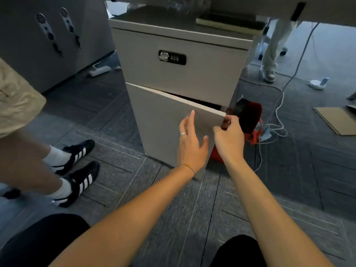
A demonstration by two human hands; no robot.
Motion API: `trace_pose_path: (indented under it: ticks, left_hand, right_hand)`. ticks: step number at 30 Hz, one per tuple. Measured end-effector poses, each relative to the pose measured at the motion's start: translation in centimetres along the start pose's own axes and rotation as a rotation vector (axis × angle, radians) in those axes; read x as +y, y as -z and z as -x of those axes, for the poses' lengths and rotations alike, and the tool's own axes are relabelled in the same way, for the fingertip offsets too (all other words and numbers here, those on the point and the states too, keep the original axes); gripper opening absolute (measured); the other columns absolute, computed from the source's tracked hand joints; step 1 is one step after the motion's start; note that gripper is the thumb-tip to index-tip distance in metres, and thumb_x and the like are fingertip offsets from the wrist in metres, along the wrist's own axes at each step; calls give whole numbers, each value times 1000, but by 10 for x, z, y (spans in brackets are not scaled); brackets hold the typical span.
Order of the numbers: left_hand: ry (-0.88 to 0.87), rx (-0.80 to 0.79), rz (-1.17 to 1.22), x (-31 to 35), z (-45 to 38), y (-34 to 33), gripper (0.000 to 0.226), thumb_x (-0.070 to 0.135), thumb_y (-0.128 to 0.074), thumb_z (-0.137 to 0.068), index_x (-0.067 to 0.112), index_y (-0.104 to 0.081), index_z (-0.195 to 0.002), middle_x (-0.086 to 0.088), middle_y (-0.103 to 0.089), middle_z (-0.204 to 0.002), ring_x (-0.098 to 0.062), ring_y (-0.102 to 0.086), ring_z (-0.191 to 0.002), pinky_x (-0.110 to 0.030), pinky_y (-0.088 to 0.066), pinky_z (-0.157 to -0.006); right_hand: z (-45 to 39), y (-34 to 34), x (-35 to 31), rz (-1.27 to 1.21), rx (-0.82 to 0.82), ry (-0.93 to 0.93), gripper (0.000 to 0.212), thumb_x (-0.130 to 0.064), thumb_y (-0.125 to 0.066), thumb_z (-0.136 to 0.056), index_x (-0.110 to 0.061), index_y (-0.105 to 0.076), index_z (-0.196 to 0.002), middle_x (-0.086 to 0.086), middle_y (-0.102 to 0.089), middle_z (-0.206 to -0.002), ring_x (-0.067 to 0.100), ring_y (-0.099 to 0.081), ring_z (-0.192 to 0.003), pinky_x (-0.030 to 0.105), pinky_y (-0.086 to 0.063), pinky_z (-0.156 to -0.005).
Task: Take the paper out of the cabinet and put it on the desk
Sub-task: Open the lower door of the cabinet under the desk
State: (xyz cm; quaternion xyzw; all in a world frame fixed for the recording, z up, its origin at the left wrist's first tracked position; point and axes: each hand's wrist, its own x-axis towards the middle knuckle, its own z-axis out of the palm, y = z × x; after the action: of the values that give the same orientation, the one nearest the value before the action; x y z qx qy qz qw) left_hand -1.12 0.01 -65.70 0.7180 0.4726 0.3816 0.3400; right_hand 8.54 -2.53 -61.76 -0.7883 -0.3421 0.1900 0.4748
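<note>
A light grey cabinet [179, 74] stands under the desk edge [327, 10], with a combination lock [172, 57] on its upper front. Its lower door [165, 128] stands partly open, hinged at the left, and shows a dark gap behind its top edge. My right hand [229, 139] grips the door's upper right corner. My left hand [190, 143] hovers open just in front of the door face, fingers spread. No paper is visible inside the cabinet; the interior is dark.
A person in black striped shoes [77, 170] stands close at my left. A red bag [248, 120] and white cables [277, 120] lie right of the cabinet. Cardboard [335, 120] lies on the floor at right. A dark book [229, 22] rests on the cabinet top.
</note>
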Motion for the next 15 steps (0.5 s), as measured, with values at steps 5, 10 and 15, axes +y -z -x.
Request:
trace_pose_path:
  ticks: [5,10,15]
  left_hand:
    - [10,-5,-20,5,41,-2,114,34,-77,-77,41,3,-157,7,1,-164,-30,-56,-127,-41,-57,-92]
    - [102,99,-147,3,71,11,108,45,-67,-82,26,7,-159,-2,3,-166,-22,-35,-141,-41,-56,-94]
    - [45,242,-102,-14,95,38,101,40,-68,-79,34,0,-154,9,-6,-162,-23,-40,-144,-45,-53,-99]
  right_hand:
    - [39,14,-5,290,33,266,33,-52,-54,-96,-20,-56,-104,-3,-67,-86,20,-59,-75,35,-43,-66]
    - [75,4,-14,454,34,569,30,-44,-49,-97,-19,-47,-82,-5,-51,-61,25,-48,-55,32,-30,-54]
    - [104,-20,-28,515,-23,702,33,-45,-54,-89,-22,-43,-69,1,-53,-52,28,-55,-47,34,-38,-46]
